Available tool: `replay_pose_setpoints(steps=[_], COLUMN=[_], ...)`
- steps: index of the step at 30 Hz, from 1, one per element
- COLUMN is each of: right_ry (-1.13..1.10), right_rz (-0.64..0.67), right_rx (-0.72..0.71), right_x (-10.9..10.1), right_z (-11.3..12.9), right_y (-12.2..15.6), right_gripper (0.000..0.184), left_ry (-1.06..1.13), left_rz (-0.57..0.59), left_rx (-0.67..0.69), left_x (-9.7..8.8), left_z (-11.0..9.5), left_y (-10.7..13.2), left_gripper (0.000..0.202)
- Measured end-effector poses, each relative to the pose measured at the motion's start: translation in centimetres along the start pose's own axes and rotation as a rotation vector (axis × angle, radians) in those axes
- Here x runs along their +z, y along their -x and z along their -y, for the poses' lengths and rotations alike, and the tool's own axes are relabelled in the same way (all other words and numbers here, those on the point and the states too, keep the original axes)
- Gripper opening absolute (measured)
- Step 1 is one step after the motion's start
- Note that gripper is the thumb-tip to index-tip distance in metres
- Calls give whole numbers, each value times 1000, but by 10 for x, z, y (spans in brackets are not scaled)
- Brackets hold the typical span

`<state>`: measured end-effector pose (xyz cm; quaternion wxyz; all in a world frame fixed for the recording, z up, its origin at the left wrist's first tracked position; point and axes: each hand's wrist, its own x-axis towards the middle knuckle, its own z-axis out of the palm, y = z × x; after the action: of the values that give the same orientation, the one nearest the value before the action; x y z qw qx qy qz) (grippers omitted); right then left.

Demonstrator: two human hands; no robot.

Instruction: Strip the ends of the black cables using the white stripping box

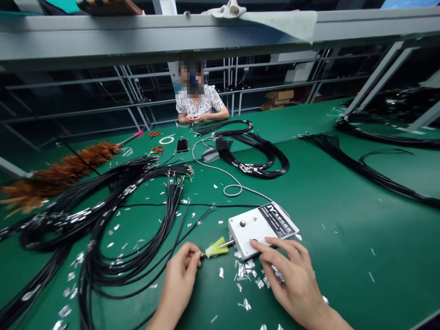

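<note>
My left hand (182, 276) is closed in a pinch on the end of a black cable (146, 321), whose tip meets the yellow-green piece (216, 247). That piece sits on the metal shaft of a white wire-twisting machine (244, 233), which has a black knob and a printed label. With fingers spread, my right hand (292, 279) touches the top of the machine, the index fingertip at its green button. Bits of silver foil (243, 271) lie beneath and around both hands. The cable tip itself is mostly hidden by my left fingers.
Bundles of black cables (134, 220) spread over the green table (343, 220), left, back and right. A grey cord (237, 183) runs to the machine. Scissors (157, 149), a phone (182, 145) and a feather duster (68, 172) lie behind. A person (199, 105) sits opposite, below the shelf.
</note>
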<state>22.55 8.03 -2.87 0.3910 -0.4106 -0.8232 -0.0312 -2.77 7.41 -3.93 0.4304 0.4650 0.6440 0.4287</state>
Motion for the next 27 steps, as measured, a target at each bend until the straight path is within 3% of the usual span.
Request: replay_pose_setpoints(steps=[6, 8, 12, 15, 17, 19, 21, 22, 24, 25, 27], right_ry=[-84, -121, -203, -283, -320, -343, -346, -343, -343, -352, -387], right_rz=[0, 7, 37, 74, 86, 66, 72, 85, 119, 129, 120], right_rx=[-40, -69, -119, -129, -153, -184, -184, -176, -167, -167, -172], right_x=[-6, -7, 0, 8, 10, 6, 0, -3, -7, -7, -5], right_z=[4, 11, 24, 32, 35, 36, 36, 36, 35, 36, 37], right_y=[3, 8, 20, 25, 25, 23, 22, 22, 22, 22, 22], right_gripper=[29, 30, 31, 29, 27, 24, 23, 22, 21, 20, 21], left_ry=[62, 76, 26, -30, -113, -205, -317, -465, -696, -824, -1150], left_rz=[-33, -73, -315, -442, -458, -441, -320, -93, 357, 480, 492], left_rx=[-8, 56, 308, 362, 383, 417, 460, 502, 584, 672, 797], left_x=[-17, -21, -28, -35, -43, -54, -65, -72, -84, -91, -102], left_z=[1, 1, -5, -17, -26, -32, -28, -21, 0, 12, 33], left_y=[7, 2, -40, -81, -90, -73, -31, -4, 53, 79, 117], left_gripper=[36, 32, 19, 10, 10, 14, 7, 4, 20, 23, 15])
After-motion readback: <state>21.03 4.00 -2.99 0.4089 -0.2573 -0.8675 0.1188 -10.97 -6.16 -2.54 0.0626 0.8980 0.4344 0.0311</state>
